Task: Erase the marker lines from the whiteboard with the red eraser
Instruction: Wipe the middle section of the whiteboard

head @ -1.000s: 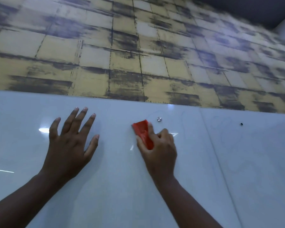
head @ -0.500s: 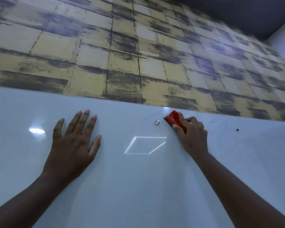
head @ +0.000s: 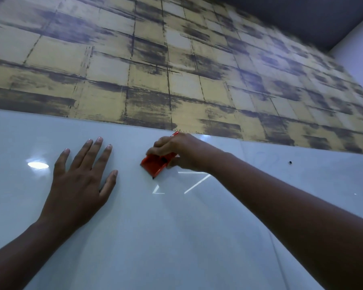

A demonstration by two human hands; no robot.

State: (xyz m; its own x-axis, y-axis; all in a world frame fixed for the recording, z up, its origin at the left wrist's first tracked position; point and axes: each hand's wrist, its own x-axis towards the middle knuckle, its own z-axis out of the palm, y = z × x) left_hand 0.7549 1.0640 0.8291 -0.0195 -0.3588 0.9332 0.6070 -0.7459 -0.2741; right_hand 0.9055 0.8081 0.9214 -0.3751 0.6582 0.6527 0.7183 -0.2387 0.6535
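Observation:
The glossy whiteboard (head: 176, 237) fills the lower half of the view. My right hand (head: 182, 152) grips the red eraser (head: 155, 164) and presses it flat on the board close under its top edge. My left hand (head: 82, 181) lies flat on the board to the left, fingers spread, holding nothing. Very faint marker lines (head: 266, 158) show on the board to the right of my right wrist. The board under the eraser and my right hand is hidden.
Above the board's top edge runs a yellow and dark checked wall (head: 176, 70). A small dark mounting stud (head: 290, 162) sits on the board at the right. A seam (head: 281, 258) runs down the board at the right. Bright light reflections (head: 38, 164) lie on the surface.
My right hand has swept the eraser left and slightly down from the top edge, now covering the silver stud seen earlier. My left hand has stayed flat in place.

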